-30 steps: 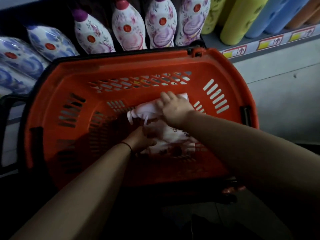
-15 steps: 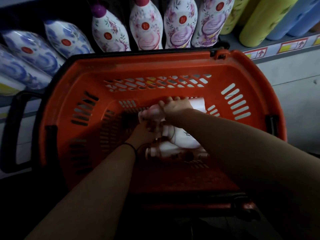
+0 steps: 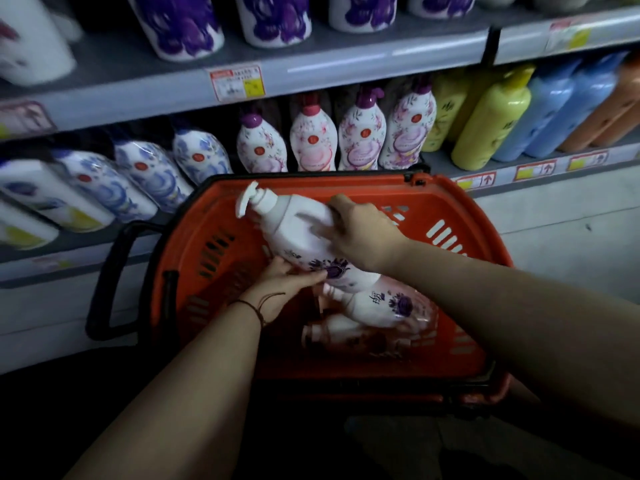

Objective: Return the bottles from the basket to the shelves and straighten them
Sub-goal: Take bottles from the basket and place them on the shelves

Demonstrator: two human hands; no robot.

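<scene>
A white pump bottle (image 3: 294, 226) with a purple flower print is raised above the orange basket (image 3: 460, 209), tilted with its pump toward the upper left. My right hand (image 3: 360, 230) grips its upper body. My left hand (image 3: 284, 285) holds its lower end from below. Two more white bottles lie in the basket: one with purple flowers (image 3: 384, 303) and a darker one (image 3: 349, 336) below it. The upper shelf (image 3: 329, 60) carries matching white bottles with purple print (image 3: 277, 19).
The lower shelf behind the basket holds blue-flowered bottles (image 3: 145, 171), pink-flowered bottles (image 3: 311, 140), and yellow (image 3: 491, 123), blue (image 3: 554, 109) and orange bottles. A black basket handle (image 3: 107, 275) sticks out at the left. The floor below is dark.
Both hands have lifted the white pump bottle up out of the basket bottom, above its rim. The view has tilted upward, revealing the upper shelf.
</scene>
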